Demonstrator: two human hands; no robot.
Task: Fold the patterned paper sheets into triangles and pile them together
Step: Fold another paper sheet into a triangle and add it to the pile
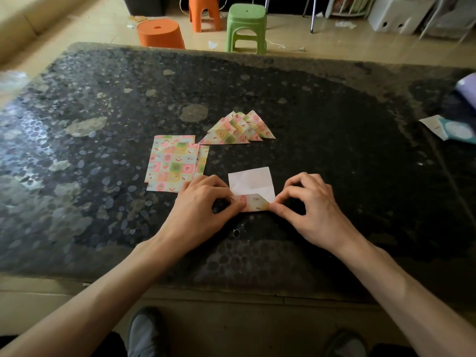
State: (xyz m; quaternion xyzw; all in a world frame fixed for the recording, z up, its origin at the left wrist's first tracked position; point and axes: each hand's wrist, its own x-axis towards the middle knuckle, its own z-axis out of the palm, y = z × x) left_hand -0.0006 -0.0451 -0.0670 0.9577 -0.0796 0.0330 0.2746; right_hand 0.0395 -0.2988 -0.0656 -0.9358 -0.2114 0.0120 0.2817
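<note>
Left hand [203, 202] and right hand [306, 204], fingers [219, 182] curled, pinch both ends of a paper sheet's [251, 184] turned-up edge, likely for an even fold.

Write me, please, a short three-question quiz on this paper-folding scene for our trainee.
1. True or false: the sheet being folded lies white side up.
2. Where do the triangles lie relative to the stack of unfolded paper? A: nearer the person. B: farther away and to the right. C: to its left.
3. Fill in: the left hand and the right hand both pinch the sheet's ___ edge, where a patterned flap is turned up.

Key: 1 true; 2 B; 3 near.
</note>
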